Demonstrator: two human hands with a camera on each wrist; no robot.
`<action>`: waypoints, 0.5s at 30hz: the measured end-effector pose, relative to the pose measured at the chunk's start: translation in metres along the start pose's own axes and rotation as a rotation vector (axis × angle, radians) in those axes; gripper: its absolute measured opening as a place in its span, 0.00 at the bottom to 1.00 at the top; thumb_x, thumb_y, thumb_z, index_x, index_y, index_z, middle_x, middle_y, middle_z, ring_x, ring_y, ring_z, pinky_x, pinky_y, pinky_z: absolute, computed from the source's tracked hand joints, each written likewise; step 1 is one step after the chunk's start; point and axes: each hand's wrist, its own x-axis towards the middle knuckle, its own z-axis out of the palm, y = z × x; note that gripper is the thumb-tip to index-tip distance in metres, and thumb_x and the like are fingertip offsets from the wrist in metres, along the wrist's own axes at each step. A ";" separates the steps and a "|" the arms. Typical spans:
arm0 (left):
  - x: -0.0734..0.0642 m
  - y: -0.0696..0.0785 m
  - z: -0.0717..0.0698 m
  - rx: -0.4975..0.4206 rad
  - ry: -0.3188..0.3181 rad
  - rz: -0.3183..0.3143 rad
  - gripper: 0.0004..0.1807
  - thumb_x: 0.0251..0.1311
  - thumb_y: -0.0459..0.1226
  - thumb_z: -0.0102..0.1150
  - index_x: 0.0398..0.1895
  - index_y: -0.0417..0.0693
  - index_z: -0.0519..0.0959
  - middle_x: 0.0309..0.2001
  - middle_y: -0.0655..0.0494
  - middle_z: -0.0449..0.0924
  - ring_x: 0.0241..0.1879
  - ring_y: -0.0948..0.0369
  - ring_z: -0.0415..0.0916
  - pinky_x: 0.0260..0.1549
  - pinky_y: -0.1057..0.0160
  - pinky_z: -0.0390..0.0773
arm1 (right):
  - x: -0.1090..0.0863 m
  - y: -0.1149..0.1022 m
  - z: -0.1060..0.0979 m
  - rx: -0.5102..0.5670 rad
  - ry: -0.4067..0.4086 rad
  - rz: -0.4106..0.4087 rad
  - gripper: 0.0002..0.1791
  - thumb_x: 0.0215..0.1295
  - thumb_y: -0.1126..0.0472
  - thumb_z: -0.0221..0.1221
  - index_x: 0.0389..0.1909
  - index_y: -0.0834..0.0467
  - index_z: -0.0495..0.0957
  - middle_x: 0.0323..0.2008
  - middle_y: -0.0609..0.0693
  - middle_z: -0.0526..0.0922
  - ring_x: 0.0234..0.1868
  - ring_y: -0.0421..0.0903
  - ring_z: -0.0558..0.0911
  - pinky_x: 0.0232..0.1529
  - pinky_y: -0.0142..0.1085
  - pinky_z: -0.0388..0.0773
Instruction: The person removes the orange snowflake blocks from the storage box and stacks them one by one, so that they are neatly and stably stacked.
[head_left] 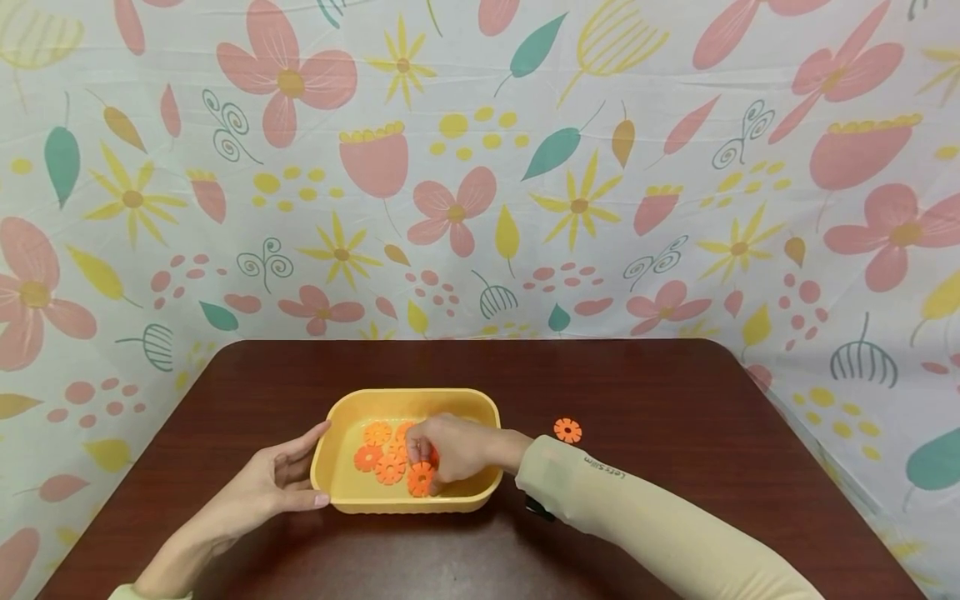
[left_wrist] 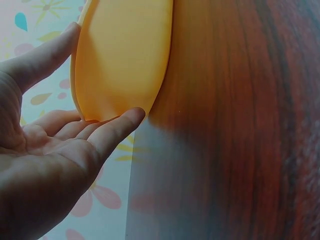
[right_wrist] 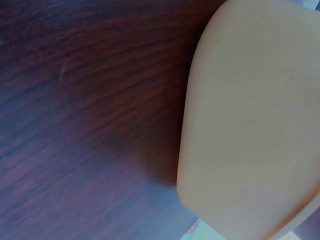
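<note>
A yellow plastic basin (head_left: 480,502) stands on the table with several orange interlocking discs (head_left: 377,433), notched like snowflakes, on its floor. At the basin's left end, my left hand (head_left: 258,487) spans the wall between thumb and fingers, with fingertips at the rim. The left wrist view shows this hand (left_wrist: 55,135) against the basin's end wall (left_wrist: 125,55). My right hand (head_left: 453,450) reaches down inside the basin's right half, its curled fingers pinching orange discs (head_left: 422,480); how many is partly hidden. The right wrist view shows only the basin's outer wall (right_wrist: 245,115) and tabletop.
One more orange disc (head_left: 567,430) lies on the dark brown wooden table (head_left: 615,383), right of the basin and just beyond my right sleeve (head_left: 637,508). Behind the table hangs a flower-patterned cloth (head_left: 465,275).
</note>
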 end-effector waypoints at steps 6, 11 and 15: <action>-0.001 -0.001 0.000 0.002 -0.002 -0.001 0.53 0.66 0.25 0.67 0.85 0.35 0.42 0.81 0.30 0.42 0.68 0.37 0.72 0.54 0.55 0.82 | -0.003 0.000 -0.005 0.017 -0.047 -0.032 0.22 0.50 0.69 0.81 0.44 0.52 0.85 0.36 0.40 0.82 0.39 0.36 0.79 0.43 0.27 0.76; -0.001 0.000 0.000 0.011 0.004 -0.006 0.53 0.66 0.26 0.68 0.85 0.36 0.42 0.81 0.29 0.43 0.67 0.36 0.72 0.53 0.55 0.83 | -0.003 0.001 -0.008 0.020 -0.068 -0.055 0.24 0.50 0.73 0.79 0.49 0.53 0.90 0.35 0.39 0.83 0.40 0.37 0.79 0.44 0.26 0.75; 0.000 0.000 0.000 0.008 -0.001 0.006 0.53 0.66 0.25 0.67 0.85 0.35 0.42 0.81 0.30 0.42 0.68 0.37 0.72 0.54 0.55 0.82 | -0.003 0.002 -0.008 0.025 -0.052 -0.063 0.24 0.49 0.73 0.79 0.49 0.55 0.91 0.31 0.39 0.82 0.36 0.37 0.78 0.41 0.25 0.75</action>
